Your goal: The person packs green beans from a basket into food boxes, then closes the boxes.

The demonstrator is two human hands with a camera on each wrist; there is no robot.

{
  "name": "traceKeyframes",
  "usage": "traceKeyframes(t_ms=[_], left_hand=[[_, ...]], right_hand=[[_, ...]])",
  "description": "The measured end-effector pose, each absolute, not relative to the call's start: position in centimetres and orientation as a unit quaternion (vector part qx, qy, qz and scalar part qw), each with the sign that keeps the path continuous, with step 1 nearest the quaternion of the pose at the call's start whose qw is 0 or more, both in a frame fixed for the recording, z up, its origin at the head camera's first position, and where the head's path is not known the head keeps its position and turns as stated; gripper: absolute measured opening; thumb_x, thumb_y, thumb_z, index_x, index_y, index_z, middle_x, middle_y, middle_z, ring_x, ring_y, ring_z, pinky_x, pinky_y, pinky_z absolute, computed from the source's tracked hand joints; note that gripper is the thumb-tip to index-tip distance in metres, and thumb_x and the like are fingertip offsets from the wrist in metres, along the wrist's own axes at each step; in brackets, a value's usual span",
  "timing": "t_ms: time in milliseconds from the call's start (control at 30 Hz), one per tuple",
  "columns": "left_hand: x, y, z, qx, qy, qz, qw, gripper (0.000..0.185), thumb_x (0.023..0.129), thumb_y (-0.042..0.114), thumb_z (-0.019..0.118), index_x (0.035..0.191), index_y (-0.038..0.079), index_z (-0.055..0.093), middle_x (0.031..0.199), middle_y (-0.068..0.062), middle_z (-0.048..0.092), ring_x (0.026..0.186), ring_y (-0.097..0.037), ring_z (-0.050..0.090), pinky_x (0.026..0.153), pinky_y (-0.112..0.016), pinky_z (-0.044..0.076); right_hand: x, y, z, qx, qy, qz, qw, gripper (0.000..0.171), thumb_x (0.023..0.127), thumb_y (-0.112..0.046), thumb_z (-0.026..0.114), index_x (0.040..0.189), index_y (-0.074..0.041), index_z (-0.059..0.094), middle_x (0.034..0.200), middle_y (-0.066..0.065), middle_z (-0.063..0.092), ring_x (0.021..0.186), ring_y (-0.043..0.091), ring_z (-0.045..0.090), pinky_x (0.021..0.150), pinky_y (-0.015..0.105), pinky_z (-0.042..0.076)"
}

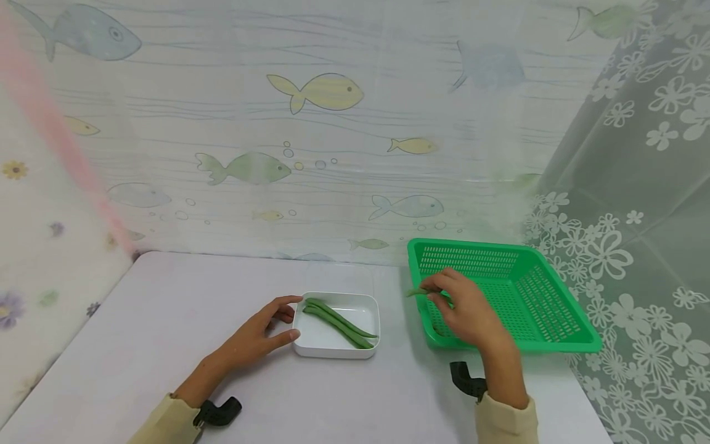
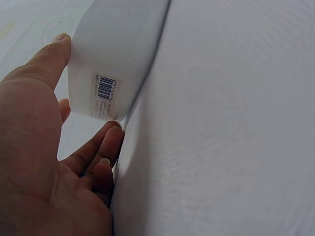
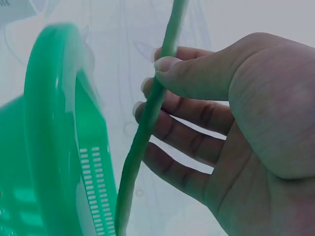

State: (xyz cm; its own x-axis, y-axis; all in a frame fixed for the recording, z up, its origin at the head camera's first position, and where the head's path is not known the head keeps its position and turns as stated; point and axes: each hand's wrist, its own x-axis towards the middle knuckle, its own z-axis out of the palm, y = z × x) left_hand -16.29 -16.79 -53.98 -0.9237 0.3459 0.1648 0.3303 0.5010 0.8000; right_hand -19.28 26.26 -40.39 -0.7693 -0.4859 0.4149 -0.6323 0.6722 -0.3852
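We see the right hand (image 1: 466, 311) pinching a long, slender green bean pod (image 3: 147, 118) between the thumb and the index finger, while its other fingers stay loosely spread behind the pod without closing on it. In the head view the pod (image 1: 417, 291) sticks out leftward from the fingertips, raised over the near-left rim of the green perforated plastic basket (image 1: 532, 296), and the hand itself hovers above that same corner. In the right wrist view the basket's rim (image 3: 54, 128) curves just beside the pod; we cannot tell whether they touch.

Our left hand (image 1: 261, 336) steadies the shallow white rectangular plastic dish (image 1: 363, 305): its thumb (image 2: 47, 61) lies against one side of the dish's near corner and the fingers (image 2: 96, 147) against the other, all fairly straight and pressed to the wall rather than wrapped around it. A barcode sticker (image 2: 106, 88) shows on the dish's outer wall in the left wrist view. Inside the dish lie two more green bean pods (image 1: 338, 320), side by side and running diagonally.

Dish and basket sit near each other on a pale lilac tabletop (image 1: 166, 308), the basket to the right. Behind them hangs a fish-patterned curtain (image 1: 322, 92), with a flowered one (image 1: 638, 185) to the right.
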Motion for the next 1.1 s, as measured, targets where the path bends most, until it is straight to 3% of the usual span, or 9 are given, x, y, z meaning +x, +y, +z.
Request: traceKeyframes(t_ms=[600,1100], left_hand=[[-16.4,-16.7,-54.0,0.194,0.864,0.464,0.015,0.066,0.101,0.043,0.073,0.159,0.037,0.041,0.134,0.002,0.061,0.125,-0.018,0.061,0.106,-0.05,0.046],[-16.2,-16.7,-53.8,0.196,0.866,0.46,0.009,0.067,0.101,0.042,0.074,0.159,0.034,0.042,0.133,0.003,0.06,0.123,-0.017,0.061,0.107,-0.046,0.046]], right_hand=[[-18.2,22.6,-40.1,0.33,-0.897,0.253,0.149,0.033,0.093,0.014,0.071,0.115,-0.01,0.076,0.106,-0.002,0.065,0.097,0.014,0.061,0.081,0.034,0.055],[-17.6,19.0,-41.1,0.365,-0.886,0.243,0.152,0.026,0.095,0.007,0.074,0.118,-0.006,0.076,0.107,0.001,0.064,0.091,0.013,0.06,0.077,0.027,0.053]])
